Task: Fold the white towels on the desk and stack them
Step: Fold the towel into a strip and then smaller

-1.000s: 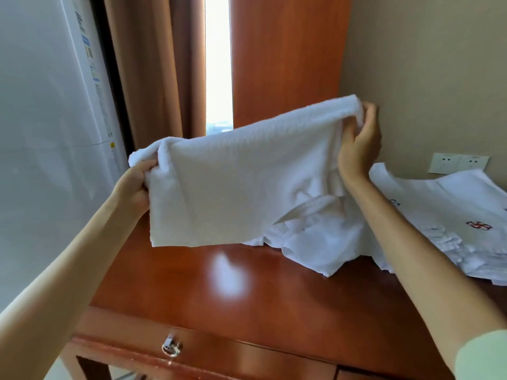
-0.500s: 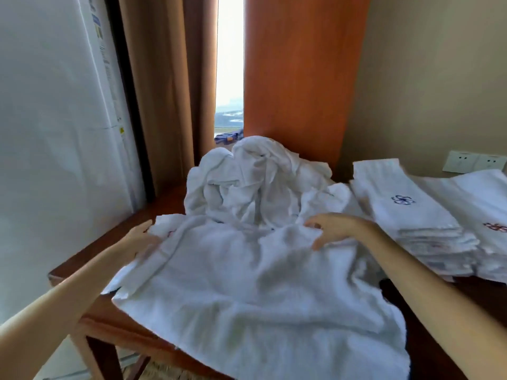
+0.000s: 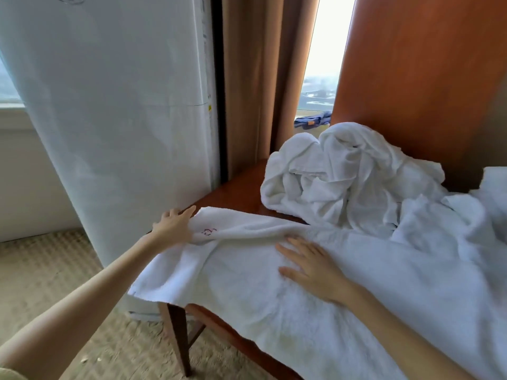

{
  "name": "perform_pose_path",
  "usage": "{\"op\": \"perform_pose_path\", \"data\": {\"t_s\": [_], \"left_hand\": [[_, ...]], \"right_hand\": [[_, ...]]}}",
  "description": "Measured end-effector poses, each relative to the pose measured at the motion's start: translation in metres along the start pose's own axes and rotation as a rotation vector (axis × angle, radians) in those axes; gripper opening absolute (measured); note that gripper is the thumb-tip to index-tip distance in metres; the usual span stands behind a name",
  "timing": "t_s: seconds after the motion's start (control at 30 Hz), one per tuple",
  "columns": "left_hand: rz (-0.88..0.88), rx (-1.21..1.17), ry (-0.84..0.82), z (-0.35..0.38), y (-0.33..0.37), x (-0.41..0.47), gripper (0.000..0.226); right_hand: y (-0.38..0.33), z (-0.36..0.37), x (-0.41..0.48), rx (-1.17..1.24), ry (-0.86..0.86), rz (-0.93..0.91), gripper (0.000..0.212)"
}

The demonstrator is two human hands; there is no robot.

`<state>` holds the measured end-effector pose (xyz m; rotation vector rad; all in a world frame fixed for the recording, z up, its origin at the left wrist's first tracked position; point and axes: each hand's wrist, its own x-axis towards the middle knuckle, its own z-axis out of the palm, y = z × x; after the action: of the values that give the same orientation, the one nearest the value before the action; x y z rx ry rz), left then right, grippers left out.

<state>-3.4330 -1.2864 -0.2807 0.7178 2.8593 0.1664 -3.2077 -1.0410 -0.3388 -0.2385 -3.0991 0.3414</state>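
Note:
A white towel (image 3: 315, 305) lies spread over the front of the wooden desk (image 3: 236, 193), its near edge hanging over the desk's front. A small red embroidered mark shows near its far left corner. My left hand (image 3: 174, 227) rests on that corner at the desk's left edge, fingers stretched out. My right hand (image 3: 310, 267) lies flat, palm down, on the middle of the towel. Behind it sits a heap of crumpled white towels (image 3: 343, 176). More white towels (image 3: 496, 182) show at the right edge, cut off by the frame.
A tall white appliance (image 3: 123, 133) stands close against the desk's left side. Brown curtains (image 3: 252, 78) and a wooden panel (image 3: 411, 64) rise behind the desk. A blue cloth (image 3: 312, 122) lies on the window sill. Carpet floor lies below left, by the desk leg (image 3: 178, 338).
The towel I held up in the air now lies spread on the desk. Both hands have let go and moved left, resting flat on it. The view has swung left.

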Motion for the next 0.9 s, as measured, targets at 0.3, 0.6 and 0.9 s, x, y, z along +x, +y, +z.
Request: {"op": "perform_pose_path", "data": {"t_s": [0.3,0.6,0.9], "left_hand": [[0.478,-0.097,-0.023,0.028,0.049,0.006,0.058],[0.543,0.032,0.036,0.056,0.040,0.032,0.067],[0.372,0.083,0.153,0.051,0.052,0.033,0.051]], "right_hand": [[-0.008,-0.003,-0.024,-0.053,-0.070,-0.122,0.070],[-0.008,-0.014,-0.061,0.176,-0.041,-0.157,0.057],[0.070,-0.059,-0.129,0.072,0.576,0.268,0.033]]}}
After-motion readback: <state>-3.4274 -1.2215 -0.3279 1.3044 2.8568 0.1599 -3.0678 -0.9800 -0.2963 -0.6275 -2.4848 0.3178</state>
